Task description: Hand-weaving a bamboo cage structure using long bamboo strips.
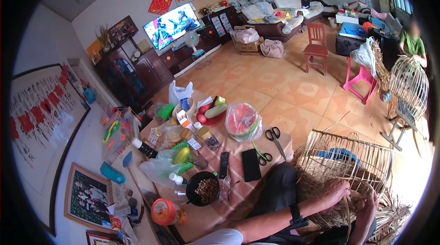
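A half-woven basket point(353, 149) lies tilted at the lower right, with a wall of upright pale stakes and a denser woven part below. My left hand point(338, 191) is at its near side, fingers closed on a pale straw strip point(348, 210) that hangs down in front. Just right of it, my right hand point(366, 206) is raised with bent fingers pinched near the strips; what lies between them is too small to make out. A black band point(298, 217) circles my left wrist. Loose straw point(389, 220) spreads beside and under the basket. Something blue point(340, 155) shows inside it.
Left of my knee, a cloth-covered table point(233, 197) bears black scissors point(275, 143), a phone point(250, 165), a remote control point(223, 165), a bagged watermelon half point(243, 120) and a dark bowl point(202, 189). Another person point(412, 43) holds a stake basket point(408, 84) at right.
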Action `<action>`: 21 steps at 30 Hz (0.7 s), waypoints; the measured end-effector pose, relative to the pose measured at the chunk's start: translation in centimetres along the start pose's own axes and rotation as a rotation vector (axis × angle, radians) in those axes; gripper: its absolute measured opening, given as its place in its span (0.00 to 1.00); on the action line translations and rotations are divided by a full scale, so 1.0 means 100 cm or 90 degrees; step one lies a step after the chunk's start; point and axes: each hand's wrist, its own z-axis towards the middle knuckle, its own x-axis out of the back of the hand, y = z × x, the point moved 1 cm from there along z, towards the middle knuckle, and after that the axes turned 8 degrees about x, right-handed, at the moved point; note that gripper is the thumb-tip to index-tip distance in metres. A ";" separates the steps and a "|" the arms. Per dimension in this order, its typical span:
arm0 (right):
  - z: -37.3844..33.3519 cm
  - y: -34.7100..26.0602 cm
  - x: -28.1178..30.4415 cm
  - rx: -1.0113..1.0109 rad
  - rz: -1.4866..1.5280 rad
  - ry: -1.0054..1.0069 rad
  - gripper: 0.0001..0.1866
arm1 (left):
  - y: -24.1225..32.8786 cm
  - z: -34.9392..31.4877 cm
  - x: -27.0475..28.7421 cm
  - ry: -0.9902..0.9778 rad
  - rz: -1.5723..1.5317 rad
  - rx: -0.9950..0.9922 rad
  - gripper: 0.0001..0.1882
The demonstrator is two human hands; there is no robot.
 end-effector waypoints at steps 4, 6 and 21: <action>-0.026 0.009 0.002 -0.064 -0.176 -0.196 0.08 | -0.007 0.000 -0.006 0.068 -0.014 -0.070 0.13; -0.021 0.018 0.002 0.047 -0.263 -0.293 0.09 | -0.010 0.001 -0.005 0.096 -0.044 -0.107 0.13; 0.055 -0.022 0.244 0.004 0.019 0.130 0.12 | -0.007 -0.006 0.000 -0.032 -0.095 -0.024 0.12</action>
